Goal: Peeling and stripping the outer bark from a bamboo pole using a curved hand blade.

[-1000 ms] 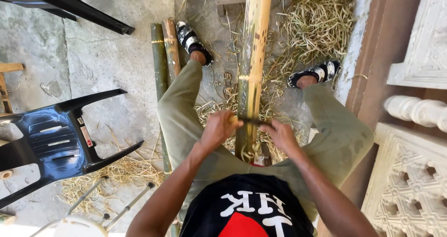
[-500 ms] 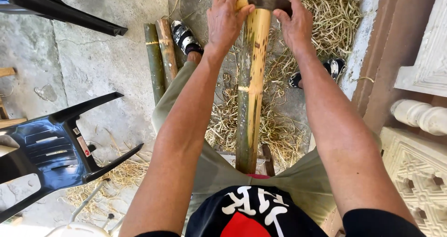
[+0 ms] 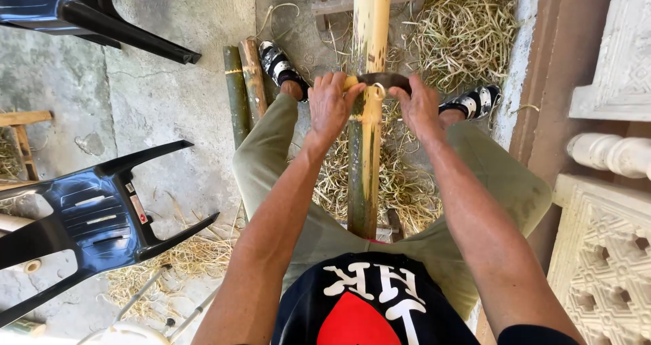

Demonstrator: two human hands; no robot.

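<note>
A long bamboo pole runs from between my knees away across a wooden rest; its far part is pale and peeled, its near part green. A dark curved scraping blade lies across the pole. My left hand grips the blade's left end and my right hand grips its right end, one on each side of the pole. A thin curl of shaving hangs at the blade.
Heaps of bamboo shavings cover the floor under and beyond the pole. Two short bamboo pieces lie left of my leg. An overturned dark plastic chair stands at left, carved white stone panels at right.
Both hands went from near my lap to far up the pole, then drew the blade back toward me to the pole's middle.
</note>
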